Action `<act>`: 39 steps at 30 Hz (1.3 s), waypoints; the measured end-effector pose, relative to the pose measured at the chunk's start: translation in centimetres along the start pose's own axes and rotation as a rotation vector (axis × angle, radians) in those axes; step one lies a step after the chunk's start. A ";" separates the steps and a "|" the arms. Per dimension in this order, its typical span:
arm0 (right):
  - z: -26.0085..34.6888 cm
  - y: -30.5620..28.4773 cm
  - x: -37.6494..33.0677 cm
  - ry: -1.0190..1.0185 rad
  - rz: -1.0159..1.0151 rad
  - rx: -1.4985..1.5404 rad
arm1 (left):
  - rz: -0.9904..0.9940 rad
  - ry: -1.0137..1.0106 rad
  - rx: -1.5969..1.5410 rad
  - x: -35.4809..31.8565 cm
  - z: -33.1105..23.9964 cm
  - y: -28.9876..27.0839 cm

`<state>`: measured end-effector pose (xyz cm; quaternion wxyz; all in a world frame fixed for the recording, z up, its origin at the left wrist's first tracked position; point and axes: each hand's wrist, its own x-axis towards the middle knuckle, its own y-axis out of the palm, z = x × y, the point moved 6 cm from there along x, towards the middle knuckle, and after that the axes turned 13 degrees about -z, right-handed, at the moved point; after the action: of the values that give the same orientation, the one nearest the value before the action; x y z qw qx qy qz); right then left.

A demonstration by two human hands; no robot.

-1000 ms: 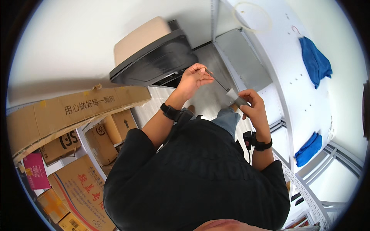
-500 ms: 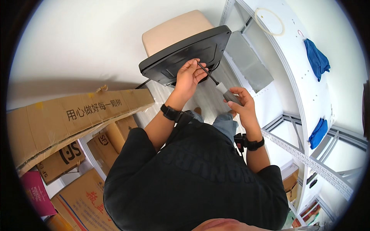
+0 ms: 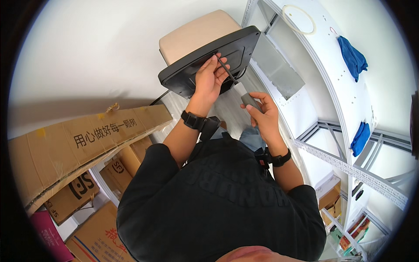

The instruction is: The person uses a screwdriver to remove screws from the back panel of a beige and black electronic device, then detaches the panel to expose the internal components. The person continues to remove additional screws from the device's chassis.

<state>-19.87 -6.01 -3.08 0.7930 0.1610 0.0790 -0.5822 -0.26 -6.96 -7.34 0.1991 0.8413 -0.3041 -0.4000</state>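
A screwdriver with a grey and white handle and a long dark shaft slants between my hands. My right hand is closed round the handle. The fingers of my left hand pinch the far end of the shaft, close against a black panel. That panel is the flat underside of a tipped piece of furniture with a beige padded body, which looks like a seat. My left fingers cover the screwdriver's tip, so whether it sits in a screw is hidden.
A long cardboard carton lies at the left above more boxes. White metal shelving runs along the right, with blue cloths on it. A grey sheet stands behind the panel. White wall lies behind the furniture.
Both hands have moved up and slightly left with the screwdriver, and the left fingertips are now higher on the black panel. My view has shifted a little.
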 end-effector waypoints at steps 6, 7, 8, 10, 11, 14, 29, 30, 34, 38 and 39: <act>0.4 0.6 0.3 -0.014 0.008 -0.038 | 0.034 0.033 0.071 0.2 -0.3 -0.1; 0.5 0.8 0.3 -0.020 0.007 -0.046 | 0.044 0.046 0.110 -0.1 -0.4 -0.1; 0.6 0.9 0.3 -0.021 0.004 -0.057 | 0.054 0.059 0.149 -0.5 -0.6 -0.2; 0.9 1.1 0.4 -0.023 -0.004 -0.076 | 0.062 0.236 0.415 -1.6 -1.5 -0.5; 1.0 1.2 0.5 -0.021 -0.004 -0.074 | 0.066 0.325 0.548 -2.1 -2.0 -0.7; 1.3 1.2 0.6 -0.015 0.003 -0.079 | 0.052 1.044 0.956 -5.7 -6.9 0.3; 1.8 1.0 0.3 -0.193 -0.128 -0.149 | -0.119 1.525 1.549 -3.5 -9.2 5.3; 1.9 0.8 0.3 -0.240 -0.158 -0.187 | -0.133 1.535 1.541 -3.6 -9.3 5.4; 2.3 0.6 -0.1 -0.425 -0.243 -0.291 | -0.159 1.553 1.533 -3.3 -9.2 5.4; 2.2 0.3 -0.2 -0.509 -0.326 -0.393 | -0.174 1.577 1.533 -3.4 -9.0 5.4; 2.4 0.4 -0.2 -0.448 -0.323 -0.363 | -0.175 1.581 1.534 -3.6 -9.0 5.5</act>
<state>-19.74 -6.55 -0.70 0.7040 -0.1295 0.0297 -0.6977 3.13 -7.77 3.29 -0.2664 0.7784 -0.1979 0.5329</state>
